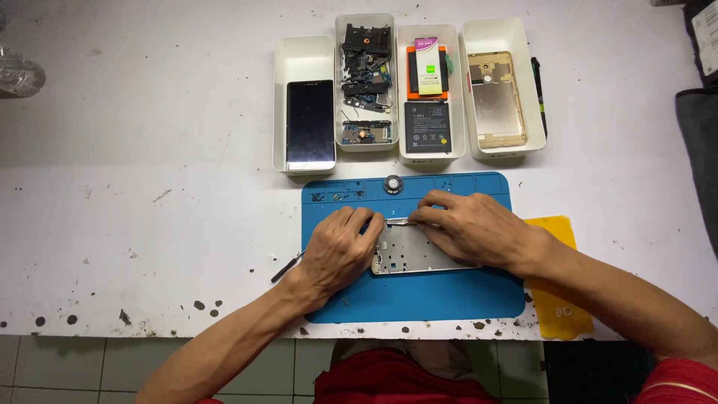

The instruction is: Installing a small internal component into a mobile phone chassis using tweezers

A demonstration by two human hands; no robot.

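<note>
A silver phone mid-frame (407,254) lies on the blue work mat (419,295) in front of me. My left hand (340,251) rests on its left end, fingers curled over the upper left corner. My right hand (475,228) covers the frame's right part, with thumb and forefinger pinching a small thin metal piece (399,221) at the frame's top edge. The fingertips of both hands nearly meet there. What lies under my palms is hidden.
Several white trays stand behind the mat: one with a dark phone screen (310,124), one with circuit parts (365,82), one with batteries (428,123), one with a gold back cover (495,97). A round speaker part (393,184) sits on the mat's top rim. A yellow pad (557,299) lies right, a black tool (286,268) left.
</note>
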